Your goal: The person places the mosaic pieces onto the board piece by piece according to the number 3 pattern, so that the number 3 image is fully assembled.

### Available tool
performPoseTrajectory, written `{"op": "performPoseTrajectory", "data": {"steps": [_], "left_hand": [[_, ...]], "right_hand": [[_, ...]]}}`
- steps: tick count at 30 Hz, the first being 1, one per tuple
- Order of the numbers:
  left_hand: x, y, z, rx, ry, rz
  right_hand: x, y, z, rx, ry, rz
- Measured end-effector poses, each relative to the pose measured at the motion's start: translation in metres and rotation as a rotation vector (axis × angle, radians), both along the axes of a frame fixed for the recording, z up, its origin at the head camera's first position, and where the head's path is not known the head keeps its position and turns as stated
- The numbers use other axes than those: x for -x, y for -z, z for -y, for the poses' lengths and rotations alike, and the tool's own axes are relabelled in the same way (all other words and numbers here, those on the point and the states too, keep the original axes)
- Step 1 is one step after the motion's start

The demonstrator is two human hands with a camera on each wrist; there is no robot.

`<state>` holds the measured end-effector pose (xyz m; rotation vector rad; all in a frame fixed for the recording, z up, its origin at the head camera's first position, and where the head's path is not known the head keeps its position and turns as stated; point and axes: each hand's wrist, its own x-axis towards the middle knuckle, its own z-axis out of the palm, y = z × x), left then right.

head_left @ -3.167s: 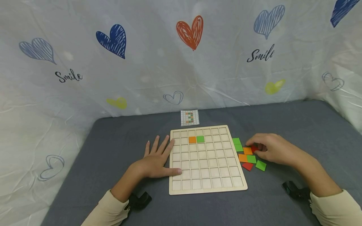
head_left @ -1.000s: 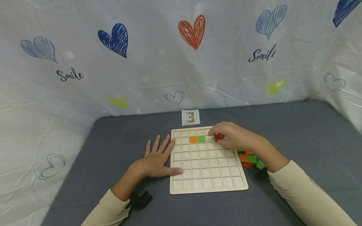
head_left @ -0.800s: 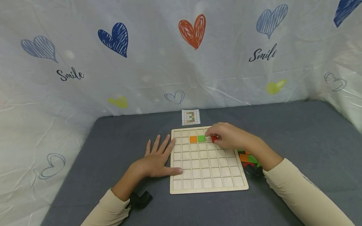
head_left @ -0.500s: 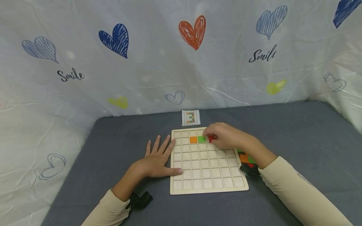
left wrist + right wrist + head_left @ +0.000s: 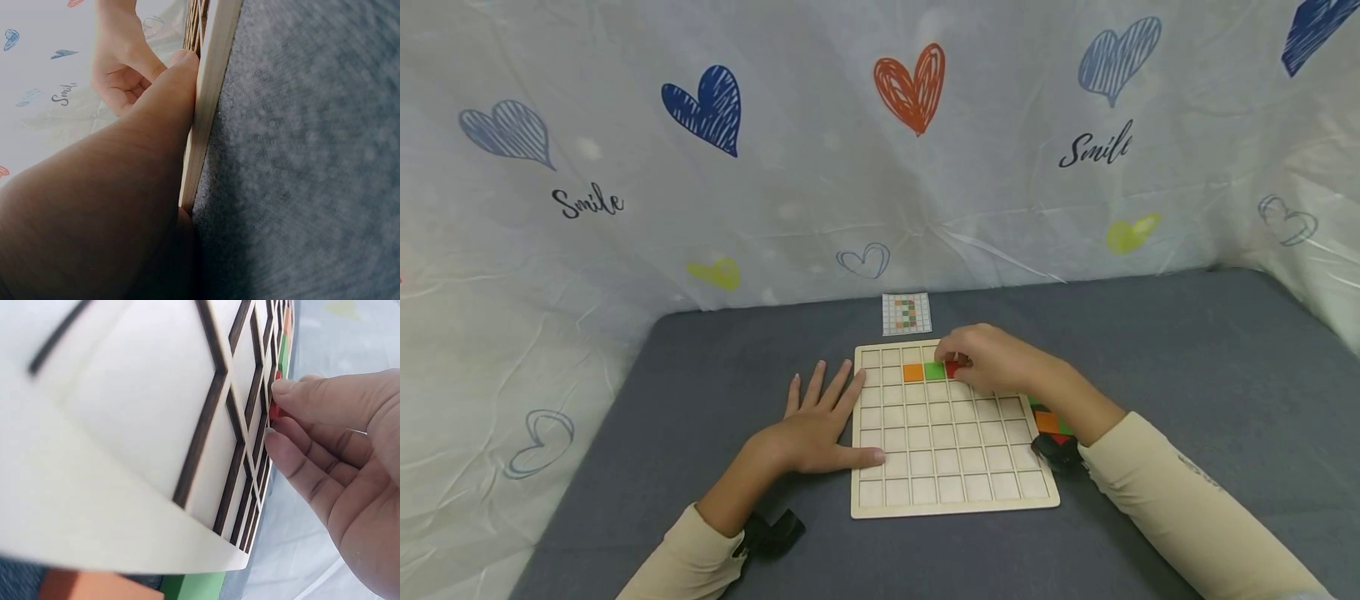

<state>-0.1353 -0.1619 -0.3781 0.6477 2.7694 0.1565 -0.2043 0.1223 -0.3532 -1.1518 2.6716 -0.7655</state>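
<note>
Fingertips of the right hand (image 5: 992, 360) are curled round a small red square tile (image 5: 953, 369), which is pinched between thumb and fingers and held at a cell of the pale wooden grid board (image 5: 951, 500). That cell lies just ahead of the right hand, immediately beside the green square tile (image 5: 934, 371), which is itself touched on its far side by the orange square tile (image 5: 913, 372); the three are lined up in one row, running sideways across the board from the right hand toward the left. Whether the red tile is fully seated in its cell cannot be told, since the fingers cover most of it; in the right wrist view only a sliver of red (image 5: 275, 411) is seen between the fingertips.

By the left hand (image 5: 816, 425) nothing is held: it is laid flat with fingers spread, its thumb pressed against the board's near-left edge (image 5: 206, 106). The red tile is far nearer to the right hand. Spare loose tiles (image 5: 1049, 422) are left beneath the right wrist.
</note>
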Motion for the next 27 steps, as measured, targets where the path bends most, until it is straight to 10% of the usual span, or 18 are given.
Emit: {"op": "performPoseTrajectory", "data": {"steps": [27], "left_hand": [[-0.001, -0.001, 0.001, -0.018, 0.002, 0.002]], "right_hand": [[-0.030, -0.007, -0.039, 0.009, -0.006, -0.030]]}}
